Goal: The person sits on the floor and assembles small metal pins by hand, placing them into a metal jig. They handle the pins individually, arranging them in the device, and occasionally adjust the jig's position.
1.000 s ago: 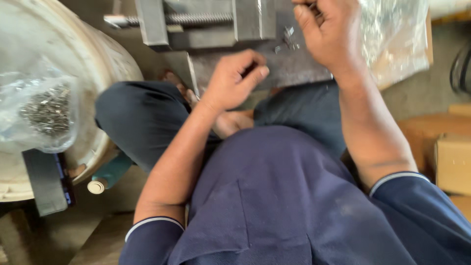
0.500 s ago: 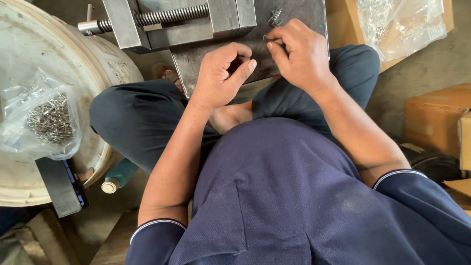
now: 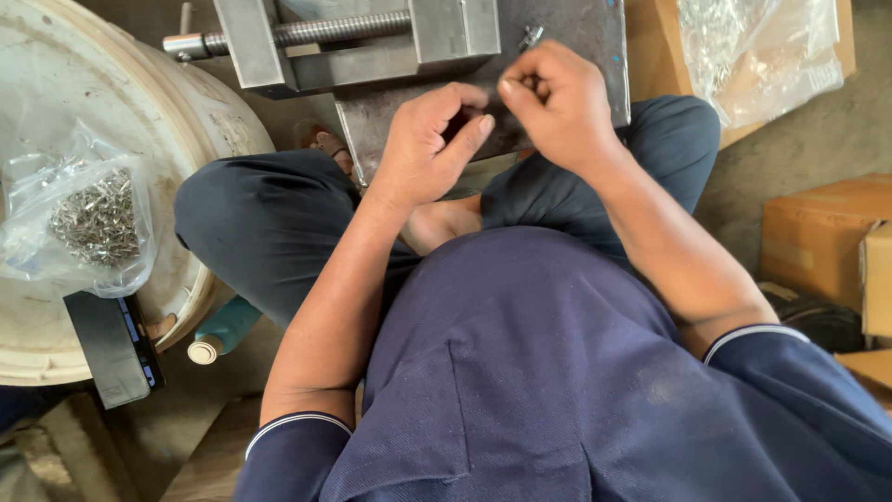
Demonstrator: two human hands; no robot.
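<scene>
Pinching a small metal part over the steel vise plate

Right hand (image 3: 557,107) is closing fingertips on a tiny part, mostly hidden, so its long axis cannot be told; left hand (image 3: 429,139) is curling narrow beside it, contents unseen. Vise (image 3: 372,46) screw is running left-right. Work appears midway: bag of metal parts (image 3: 88,218) on the white drum (image 3: 186,121) is remaining full.

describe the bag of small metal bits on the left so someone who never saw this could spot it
Start at the big round white drum on the left side of the view. On its top lies a clear plastic bag holding a heap of small silvery metal pieces. Unlike the other clear bag at top right, which rests on a cardboard box, this one sits above a dark flat device.
</scene>
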